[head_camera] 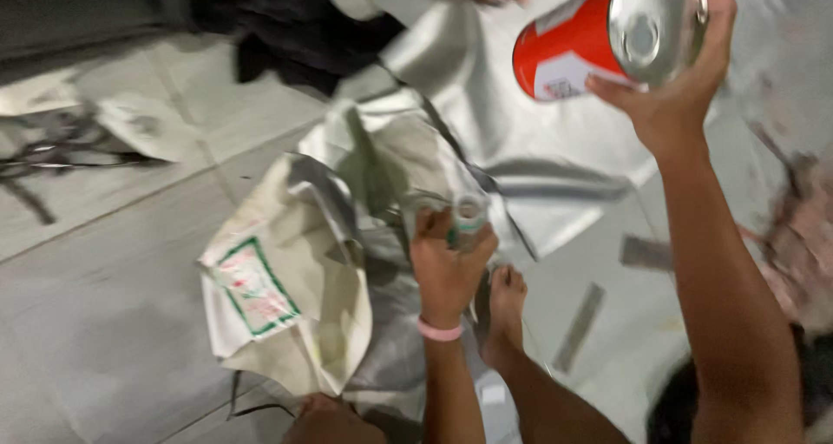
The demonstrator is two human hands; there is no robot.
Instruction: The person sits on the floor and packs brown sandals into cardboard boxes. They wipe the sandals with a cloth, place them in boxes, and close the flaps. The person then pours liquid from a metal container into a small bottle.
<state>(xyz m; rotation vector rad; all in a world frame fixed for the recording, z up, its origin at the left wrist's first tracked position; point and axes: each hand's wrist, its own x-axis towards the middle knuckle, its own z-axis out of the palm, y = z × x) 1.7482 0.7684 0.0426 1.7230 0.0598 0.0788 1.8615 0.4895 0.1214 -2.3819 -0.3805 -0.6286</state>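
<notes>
**Above the floor sacks, a red can held tilted**

Over the grey tiled floor (113, 322), the right hand (672, 88) grips a red metal can (577, 49), lifted and tilted. The left hand (447, 266) is closed around a small clear cup (469, 211), above a silver foil bag (521, 105) and a cream sack (278, 296). A bare foot (505, 305) rests just beside.

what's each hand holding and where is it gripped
The right hand grips a red metal can with a silver top around its top rim. The left hand clasps a small pale cylindrical bottle around its body.
</notes>
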